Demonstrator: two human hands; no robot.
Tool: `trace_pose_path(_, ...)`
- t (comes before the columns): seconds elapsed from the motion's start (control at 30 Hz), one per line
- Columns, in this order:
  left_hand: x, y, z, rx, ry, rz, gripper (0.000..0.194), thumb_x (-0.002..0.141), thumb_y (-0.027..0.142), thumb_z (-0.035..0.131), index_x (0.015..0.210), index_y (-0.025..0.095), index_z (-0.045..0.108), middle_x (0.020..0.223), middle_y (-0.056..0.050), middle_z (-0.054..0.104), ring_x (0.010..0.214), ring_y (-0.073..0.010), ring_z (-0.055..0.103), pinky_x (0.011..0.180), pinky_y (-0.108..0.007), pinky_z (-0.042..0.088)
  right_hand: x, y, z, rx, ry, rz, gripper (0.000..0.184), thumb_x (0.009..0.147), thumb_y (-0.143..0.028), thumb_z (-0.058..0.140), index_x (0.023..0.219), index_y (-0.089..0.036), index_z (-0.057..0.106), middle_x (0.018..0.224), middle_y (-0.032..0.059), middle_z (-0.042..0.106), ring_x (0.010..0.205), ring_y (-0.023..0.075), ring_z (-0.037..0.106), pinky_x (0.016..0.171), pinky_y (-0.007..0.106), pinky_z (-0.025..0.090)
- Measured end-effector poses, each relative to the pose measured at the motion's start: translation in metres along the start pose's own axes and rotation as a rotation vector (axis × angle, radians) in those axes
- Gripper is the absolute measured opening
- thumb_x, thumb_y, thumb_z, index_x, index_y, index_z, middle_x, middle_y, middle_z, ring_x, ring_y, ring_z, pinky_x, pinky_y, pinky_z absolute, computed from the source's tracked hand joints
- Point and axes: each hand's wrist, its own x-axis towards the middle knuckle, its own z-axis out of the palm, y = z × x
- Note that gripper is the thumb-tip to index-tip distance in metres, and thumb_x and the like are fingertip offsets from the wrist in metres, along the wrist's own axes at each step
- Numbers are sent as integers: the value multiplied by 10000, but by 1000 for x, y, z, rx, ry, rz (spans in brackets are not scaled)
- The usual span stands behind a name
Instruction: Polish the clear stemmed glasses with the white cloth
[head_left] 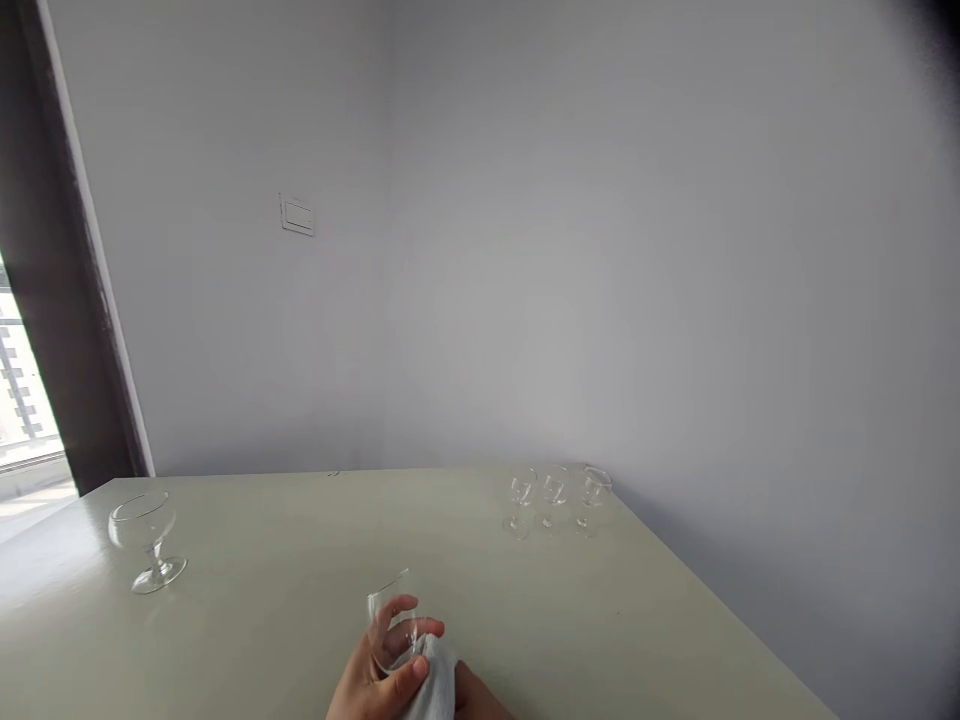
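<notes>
Near the bottom centre, my left hand is closed around the bowl of a clear stemmed glass, its fingers wrapped about the far side and the thumb in front. The glass is tilted, its rim pointing up. A pale grey cloth covers the stem and foot end, so those parts are hidden. My right hand is on the right of the cloth and grips it; most of its fingers are concealed by the cloth and the frame's lower edge.
One stemmed glass stands upright at the left of the pale green table. At the back right, three more stemmed glasses stand in a row near the table's edge. Grey walls meet in a corner behind; a switch plate is mounted there.
</notes>
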Motion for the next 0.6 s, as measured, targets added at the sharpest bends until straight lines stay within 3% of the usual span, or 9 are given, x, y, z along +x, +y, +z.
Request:
trace_pose_path(0.13, 2, 2, 5, 62, 186, 26, 698, 510, 565, 762, 1032, 218, 456, 893, -78, 675, 756, -200, 592, 660, -290, 444, 20, 27, -4, -324, 78, -204, 361, 652, -177, 532, 998, -166, 632, 963, 74, 689, 919, 276, 613, 765, 325, 458)
trace_pose_path(0.2, 5, 5, 4, 53, 243, 32, 698, 501, 557, 768, 1019, 220, 444, 816, -40, 656, 629, -153, 563, 543, -245, 406, 21, 37, -10, -520, 187, -322, 387, 612, -146, 518, 980, -166, 635, 996, 104, 677, 915, 290, 606, 795, 363, 451)
trace_pose_path(0.27, 9, 11, 0, 38, 293, 5, 668, 531, 543, 759, 1016, 225, 429, 742, 13, 612, 462, -70, 437, 433, -195, 291, 21, 43, -18, -636, 305, -430, 416, 599, -147, 518, 1003, -151, 620, 1010, 140, 660, 913, 299, 597, 813, 403, 448)
trace_pose_path(0.33, 12, 19, -5, 16, 350, -25, 629, 580, 532, 737, 1028, 226, 418, 700, 49, 571, 407, -27, 321, 410, -177, 221, 22, 44, -27, -690, 401, -573, 401, 597, -149, 514, 985, -154, 613, 975, 143, 649, 896, 294, 588, 784, 409, 458)
trace_pose_path(0.4, 13, 24, -7, -26, 390, -43, 601, 618, 513, 720, 1050, 229, 413, 699, 55, 562, 423, -27, 334, 430, -173, 256, 25, 44, -29, -747, 501, -695, 349, 596, -126, 517, 930, -177, 606, 950, 127, 635, 878, 274, 571, 743, 382, 463)
trace_pose_path(0.5, 12, 22, -6, -120, 373, -62, 594, 589, 482, 750, 1019, 225, 430, 683, 52, 571, 448, -40, 385, 442, -176, 293, 31, 50, -18, -825, 622, -801, 260, 657, -91, 520, 878, -212, 582, 868, 77, 634, 766, 207, 558, 680, 303, 459)
trace_pose_path(0.6, 8, 14, 1, -234, 272, -94, 529, 573, 482, 762, 925, 221, 467, 599, 75, 526, 424, -38, 360, 407, -170, 263, 35, 57, 0, -817, 555, -881, 94, 731, -153, 531, 766, -223, 583, 710, 26, 625, 646, 171, 544, 626, 263, 448)
